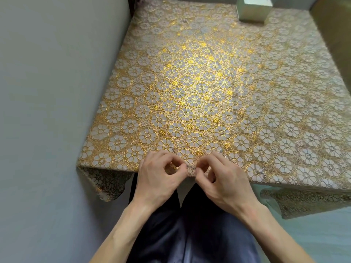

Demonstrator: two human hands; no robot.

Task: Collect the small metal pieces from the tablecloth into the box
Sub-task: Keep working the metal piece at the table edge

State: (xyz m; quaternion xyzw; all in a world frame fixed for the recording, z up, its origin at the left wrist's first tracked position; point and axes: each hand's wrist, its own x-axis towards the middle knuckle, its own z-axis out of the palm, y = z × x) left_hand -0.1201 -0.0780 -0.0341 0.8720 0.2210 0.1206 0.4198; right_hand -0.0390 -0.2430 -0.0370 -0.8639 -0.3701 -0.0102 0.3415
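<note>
Here, at the counter's near edge, the left hand [157,173] and right hand [224,179] pinch small metal pieces [190,168] off the tablecloth [190,82]; next likely needs a long reach to the box [252,10], far-right corner.

I count two hands on my feed: one left hand [157,173] and one right hand [226,179]. There is one tablecloth [190,73], gold with a flower pattern, and one box [250,10], pale green. The small metal pieces [190,166] are harder to tally. I make out one at the fingertips, two just past the hands, two by the near right edge and perhaps three further up the cloth. That makes roughly eight, but they are tiny and blur into the pattern, so I cannot give a firm total. One pair of dark trousers [190,234] covers two legs.
</note>
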